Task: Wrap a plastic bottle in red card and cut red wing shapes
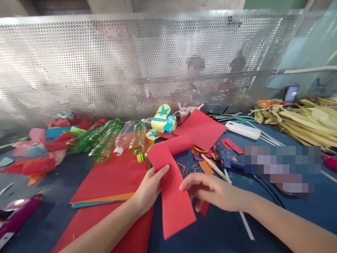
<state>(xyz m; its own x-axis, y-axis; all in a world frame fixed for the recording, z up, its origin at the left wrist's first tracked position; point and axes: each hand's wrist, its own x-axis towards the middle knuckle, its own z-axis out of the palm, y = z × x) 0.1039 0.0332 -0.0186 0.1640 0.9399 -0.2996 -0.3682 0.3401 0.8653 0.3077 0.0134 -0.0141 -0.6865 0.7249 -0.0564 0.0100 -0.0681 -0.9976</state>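
A red paper strip [176, 207] is held tilted above the dark blue table. My left hand [149, 189] grips its left edge, thumb on the front face and fingers mostly behind. At the strip's right edge, my right hand [213, 191] has its fingers curved and apart, the index fingertip at or just over the paper. Behind the strip lies a rolled piece of red paper [180, 144]; whether the two are joined I cannot tell. A flat red sheet [201, 130] rests farther back.
Stacked red sheets [113, 179] lie left, below several plastic bottles [105, 142]. A yellow paper-covered bottle [163, 124] with teal stars stands behind. To the right are paper scraps [206, 167], a blue glue gun [228, 160], a white power strip [243, 130] and dried husks [308, 121].
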